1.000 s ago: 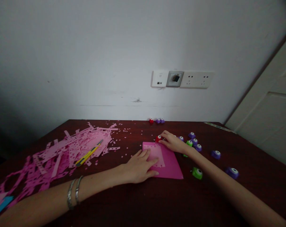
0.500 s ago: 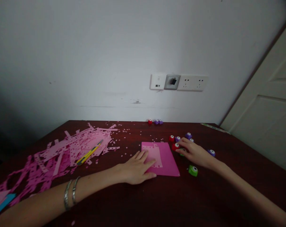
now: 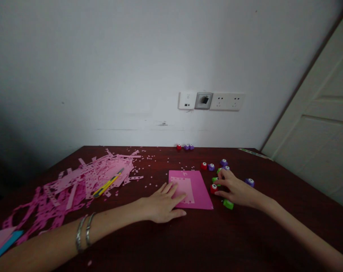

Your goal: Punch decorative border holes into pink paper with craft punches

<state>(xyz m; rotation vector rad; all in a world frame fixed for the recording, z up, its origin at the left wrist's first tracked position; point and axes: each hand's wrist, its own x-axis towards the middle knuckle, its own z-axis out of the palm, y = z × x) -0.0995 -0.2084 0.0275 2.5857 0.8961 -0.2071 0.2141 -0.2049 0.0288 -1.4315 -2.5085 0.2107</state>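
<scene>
My left hand (image 3: 166,202) lies flat with spread fingers on a light pink paper (image 3: 185,189), which rests on a larger deep-pink sheet (image 3: 201,189). The light pink paper has small punched holes along its edges. Just right of the sheet, my right hand (image 3: 235,189) has thumb and fingers closed on a small red craft punch (image 3: 213,189) with a white top. A green punch (image 3: 228,204) sits under the near side of that hand. Another green punch (image 3: 215,180) lies beyond its fingertips.
Purple punches (image 3: 210,167) and a red one stand behind my right hand; a few more are by the wall. At left lies a heap of pink paper strips (image 3: 75,181) with a yellow utility knife (image 3: 107,183) on it. Punched bits are scattered between.
My right hand has moved nearer, and the red punch has come with it, closer to the green punch in front. My left hand stays on the paper. The view has shifted slightly.
</scene>
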